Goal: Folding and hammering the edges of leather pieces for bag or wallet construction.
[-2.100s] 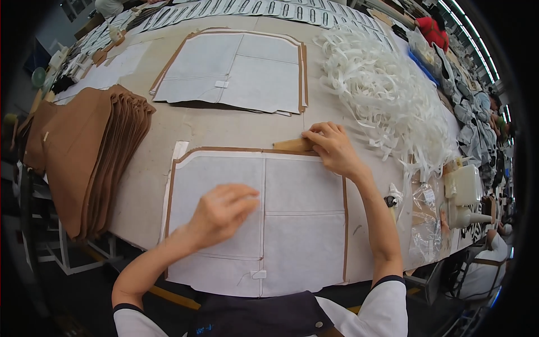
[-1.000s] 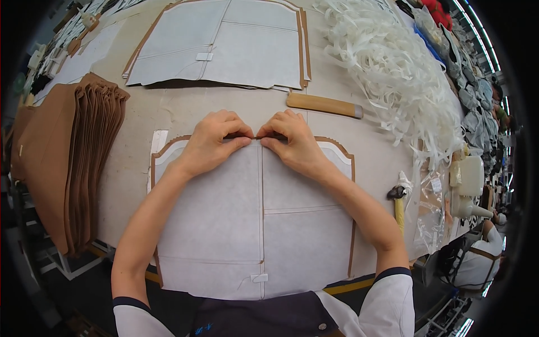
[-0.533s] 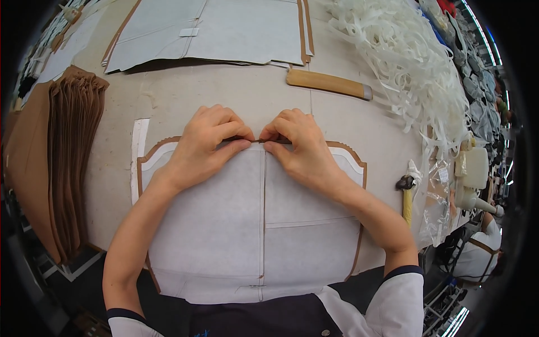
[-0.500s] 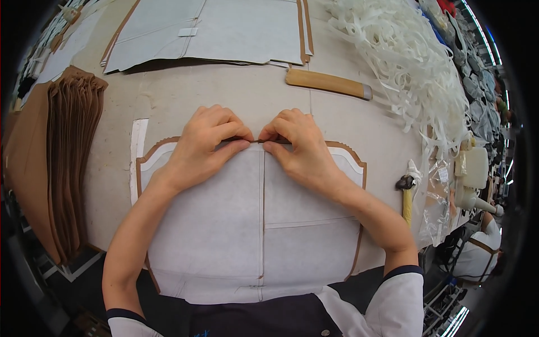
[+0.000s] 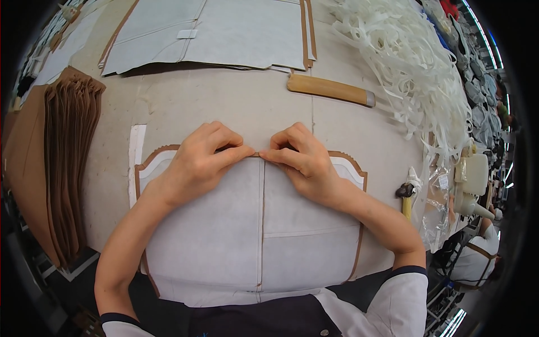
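Observation:
A large pale grey-white panel (image 5: 213, 241) with brown edging lies on the table in front of me, a seam running down its middle. My left hand (image 5: 203, 160) pinches the panel's far brown edge just left of that seam. Right of the seam, my right hand (image 5: 303, 160) pinches the same edge, thumb and fingertips closed on it. The two sets of fingertips are almost touching. White strips line the panel's two far corners, where the brown edging is notched.
Similar panels (image 5: 241, 33) lie stacked at the far side, with a wooden-handled tool (image 5: 328, 90) near them. Folded brown pieces (image 5: 67, 168) stand at left. At right are tangled white strips (image 5: 404, 67), a yellow-handled hammer (image 5: 406, 208) and a white bottle (image 5: 476, 171). Another person (image 5: 477, 255) sits far right.
Both hands have come slightly nearer to me with the panel's far edge. My fingertips have shifted their pinch along the edge by the seam.

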